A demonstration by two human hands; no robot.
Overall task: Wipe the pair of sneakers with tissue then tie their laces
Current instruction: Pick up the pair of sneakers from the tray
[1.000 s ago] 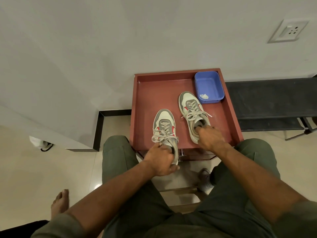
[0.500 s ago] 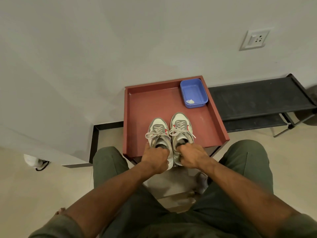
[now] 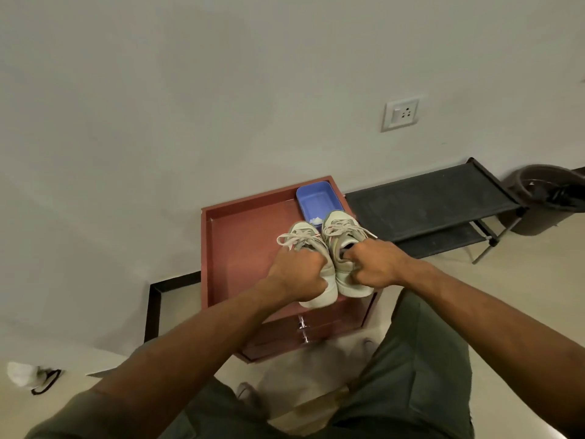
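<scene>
Left hand (image 3: 299, 274) and right hand (image 3: 375, 267), fingers curled round the heel collars, hold the pair of pale grey-white lace-up sneakers (image 3: 335, 258) side by side, apparently above the front of the red-brown tray-topped wooden desk (image 3: 240, 248). Likely risk: the bows, seemingly tied, trail loose loops that could snag, and the toes, near the blue rectangular plastic tub (image 3: 316, 199) holding crumpled white tissue (image 3: 316, 220), could knock it. A black fabric shoe rack (image 3: 427, 198) stands right of the desk.

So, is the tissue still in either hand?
No: the tissue lies in the blue tub, and each hand grips a sneaker.
</scene>
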